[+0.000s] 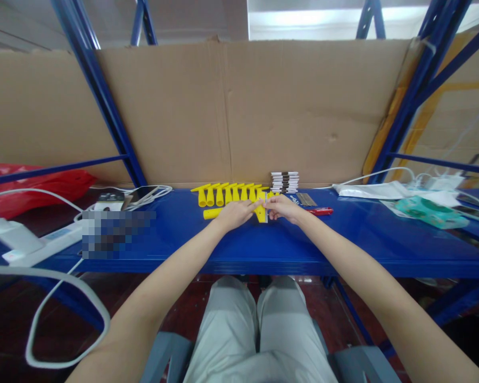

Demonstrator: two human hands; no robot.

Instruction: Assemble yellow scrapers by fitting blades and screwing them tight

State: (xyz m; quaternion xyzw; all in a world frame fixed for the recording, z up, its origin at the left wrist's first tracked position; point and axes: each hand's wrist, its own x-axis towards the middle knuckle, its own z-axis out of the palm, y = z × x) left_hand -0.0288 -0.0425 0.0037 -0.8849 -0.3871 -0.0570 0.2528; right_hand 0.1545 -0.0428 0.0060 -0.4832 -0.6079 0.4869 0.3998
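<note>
A yellow plastic scraper (260, 214) with a wide flat head is held between my hands, just above the blue shelf. My left hand (238, 214) grips it from the left, fingers closed. My right hand (282, 208) pinches its right edge, where a thin pale metal blade (266, 215) runs; the exact finger contact is too small to make out. Behind my hands stands a row of several yellow scrapers (220, 196), their hollow handles facing me. One more yellow handle (212, 214) lies by my left hand.
A stack of white packets with dark bands (285, 182) stands behind my right hand, near loose grey blades (306, 199) and a red pen-like tool (321, 211). Power strip (51, 242) and cables lie left; a green pack (431, 213) lies right. Cardboard (303, 106) backs the blue shelf (367, 234).
</note>
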